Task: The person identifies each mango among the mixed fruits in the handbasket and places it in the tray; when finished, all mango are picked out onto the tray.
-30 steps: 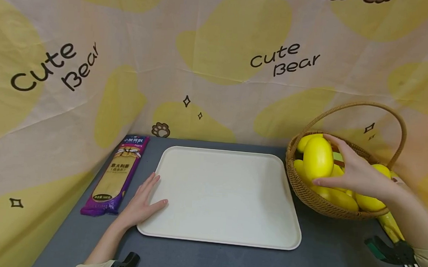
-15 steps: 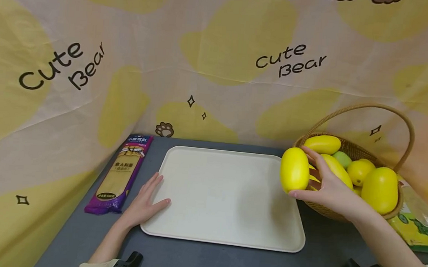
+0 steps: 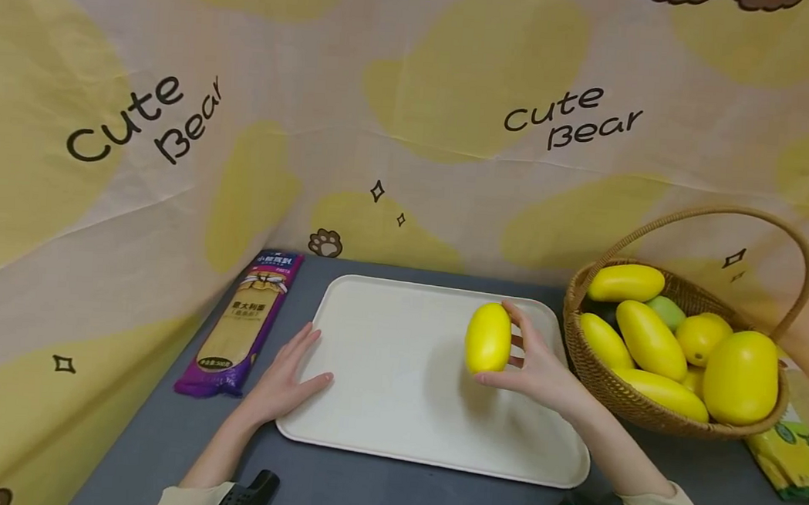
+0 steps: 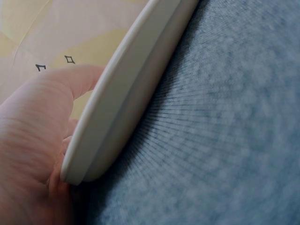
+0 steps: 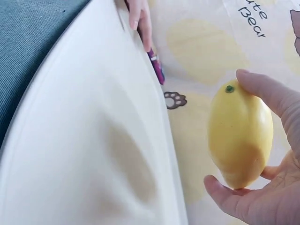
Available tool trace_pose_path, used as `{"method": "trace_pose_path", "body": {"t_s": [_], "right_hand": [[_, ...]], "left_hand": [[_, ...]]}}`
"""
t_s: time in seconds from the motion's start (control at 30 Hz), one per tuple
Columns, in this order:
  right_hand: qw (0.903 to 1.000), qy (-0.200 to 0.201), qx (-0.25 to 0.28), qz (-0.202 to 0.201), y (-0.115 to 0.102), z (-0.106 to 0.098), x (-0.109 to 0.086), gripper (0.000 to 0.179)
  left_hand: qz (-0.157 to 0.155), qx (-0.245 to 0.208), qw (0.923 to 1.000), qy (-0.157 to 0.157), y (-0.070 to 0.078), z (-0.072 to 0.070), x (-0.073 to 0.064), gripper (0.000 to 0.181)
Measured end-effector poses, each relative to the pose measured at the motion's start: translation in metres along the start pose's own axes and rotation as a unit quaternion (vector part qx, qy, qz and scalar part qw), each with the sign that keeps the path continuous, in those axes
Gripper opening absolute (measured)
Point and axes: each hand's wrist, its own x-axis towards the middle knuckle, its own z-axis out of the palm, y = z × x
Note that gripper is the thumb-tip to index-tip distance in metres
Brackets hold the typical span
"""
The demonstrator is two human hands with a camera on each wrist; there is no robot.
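Note:
My right hand (image 3: 533, 366) holds a yellow lemon (image 3: 488, 339) above the right half of a white tray (image 3: 383, 375). Thumb and fingers pinch the lemon at its two ends; in the right wrist view the lemon (image 5: 240, 136) shows a green stem spot and a tapered tip. A shadow falls on the tray below. At the tray's left edge rests my left hand (image 3: 285, 380), fingers spread and fairly straight, thumb over the rim. The left wrist view shows the tray's rim (image 4: 112, 93) close beside the left hand (image 4: 42, 122).
A wicker basket (image 3: 594, 391) with a tall handle stands right of the tray, full of yellow fruit and a green one. A purple pasta packet (image 3: 240, 323) lies left of the tray. A yellow-green bag (image 3: 792, 446) lies right of the basket. A printed cloth (image 3: 440, 131) hangs behind.
My right hand has lifted the lemon out of the basket and carried it left over the tray. The left hand has stayed at the tray's left edge. The head view has shifted slightly.

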Motion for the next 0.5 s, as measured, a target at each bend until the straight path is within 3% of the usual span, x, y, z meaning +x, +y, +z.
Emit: {"method": "trace_pose_path", "body": {"t_s": [0.2,0.5], "right_hand": [[0.9998,0.012,-0.017,0.0,0.01,0.033,0.023,0.114],[0.999,-0.007,-0.033,-0.03,0.009,0.077,0.061,0.117]], "left_hand": [[-0.002,-0.002,1.0,-0.004,0.001,0.002,0.001,0.082],[-0.006,0.001,1.0,-0.004,0.001,0.0,0.0,0.082]]}}
